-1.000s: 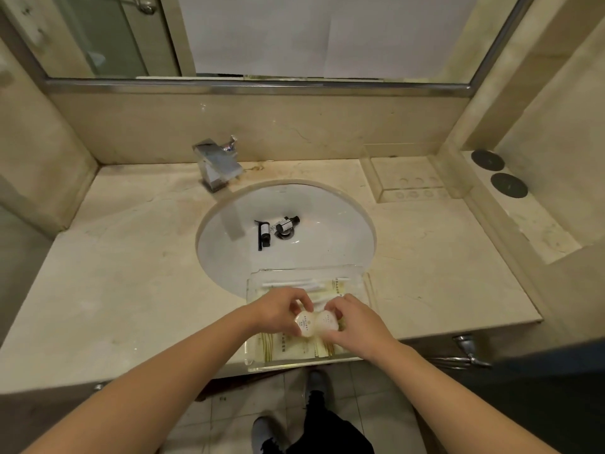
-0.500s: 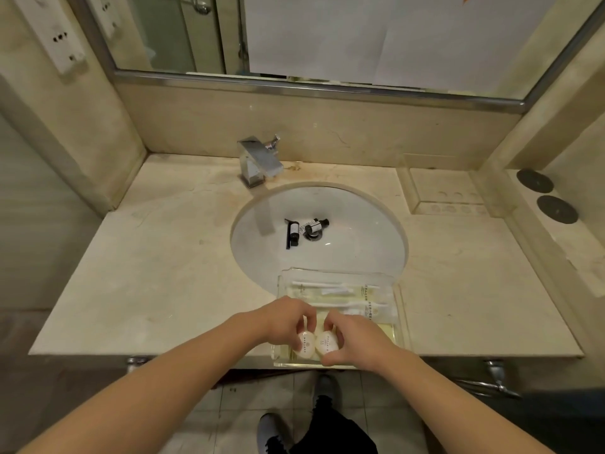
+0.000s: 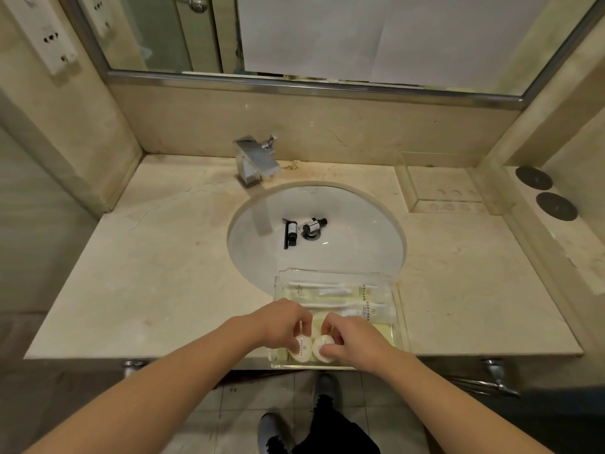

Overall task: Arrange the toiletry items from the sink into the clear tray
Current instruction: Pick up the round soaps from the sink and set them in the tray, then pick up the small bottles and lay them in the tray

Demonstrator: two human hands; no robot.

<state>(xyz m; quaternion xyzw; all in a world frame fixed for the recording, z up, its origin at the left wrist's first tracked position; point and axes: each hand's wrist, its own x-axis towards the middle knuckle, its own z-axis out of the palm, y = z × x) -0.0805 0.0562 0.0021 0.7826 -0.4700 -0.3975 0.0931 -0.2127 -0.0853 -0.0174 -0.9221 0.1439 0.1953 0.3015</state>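
Note:
A clear tray (image 3: 400, 309) sits at the counter's front edge, overlapping the sink (image 3: 360, 244). Inside it lie wrapped white packets (image 3: 330, 290) along the far side. My left hand (image 3: 281, 322) pinches one round white soap (image 3: 303, 350) and my right hand (image 3: 348, 339) pinches a second round white soap (image 3: 320, 345); both soaps rest side by side at the tray's near left corner. In the basin remain two small black bottles: one (image 3: 290, 233) lies lengthwise left of the drain, the other (image 3: 313, 225) lies over the drain.
A chrome faucet (image 3: 257, 160) stands behind the basin. A second clear tray (image 3: 438, 188) sits at the back right of the marble counter (image 3: 157, 257). Two dark round discs (image 3: 545, 194) lie on the right ledge. A mirror spans the back wall.
Both hands have lowered the two round soaps from above the tray down into its near left corner. The camera view has shifted left and tilted.

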